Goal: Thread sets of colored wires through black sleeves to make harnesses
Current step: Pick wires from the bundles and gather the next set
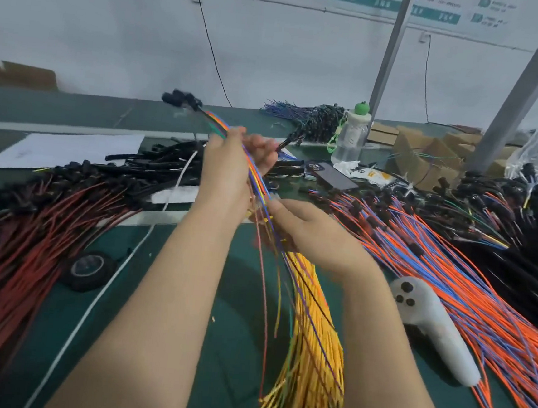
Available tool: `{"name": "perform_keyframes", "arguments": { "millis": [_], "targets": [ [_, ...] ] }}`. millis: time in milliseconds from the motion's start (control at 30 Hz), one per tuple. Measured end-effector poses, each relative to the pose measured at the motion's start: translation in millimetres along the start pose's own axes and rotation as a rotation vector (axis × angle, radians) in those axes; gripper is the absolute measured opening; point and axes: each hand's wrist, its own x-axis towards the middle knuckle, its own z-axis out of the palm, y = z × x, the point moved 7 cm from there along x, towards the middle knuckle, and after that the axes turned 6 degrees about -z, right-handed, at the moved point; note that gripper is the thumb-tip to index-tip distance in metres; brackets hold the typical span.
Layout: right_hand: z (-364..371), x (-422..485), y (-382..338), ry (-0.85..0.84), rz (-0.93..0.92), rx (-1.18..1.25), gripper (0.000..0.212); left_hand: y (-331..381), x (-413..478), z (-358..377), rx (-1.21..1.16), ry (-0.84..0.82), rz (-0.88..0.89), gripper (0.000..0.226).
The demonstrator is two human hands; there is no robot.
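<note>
The green counter (238, 315) is carrying wire everywhere. A red pile (31, 232) is sprawling at the left, an orange and blue pile (450, 268) is fanning out at the right, and a yellow bundle (314, 338) is trailing toward the near edge. A heap of black sleeves (154, 164) is lying farther back on the left.

Over the middle, the left hand (228, 171) is holding the set of coloured wires (257, 176) up off the counter. Its fingers are curling round the set, and black plugs (182, 98) are sticking out at the far end. The right hand (310, 233) is sitting just nearer, fingers pinching the same set lower down, though blur is hiding the exact grip.

These wires are looking light, thin and floppy, so the loose tails are likely to splay. The best hold is probably close behind the free tips, squeezing them together so they enter a sleeve as one.
</note>
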Motion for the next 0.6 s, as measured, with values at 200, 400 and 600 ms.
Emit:
{"name": "perform_keyframes", "arguments": {
  "millis": [200,400,600],
  "targets": [
    [55.7,1.6,-52.6,0.022,-0.004,0.612,0.037,47.9,-24.5,-13.8,0.605,-0.011,0.266,0.019],
    [99.2,-6.6,-81.7,-0.168,0.043,0.974,0.043,76.5,-37.0,-32.3,0.769,-0.127,0.186,0.027],
    [55.7,15.5,-64.6,0.454,-0.024,1.404,0.058,10.8,-71.4,-57.6,0.909,-0.373,-0.283,0.051]
  ]
}}
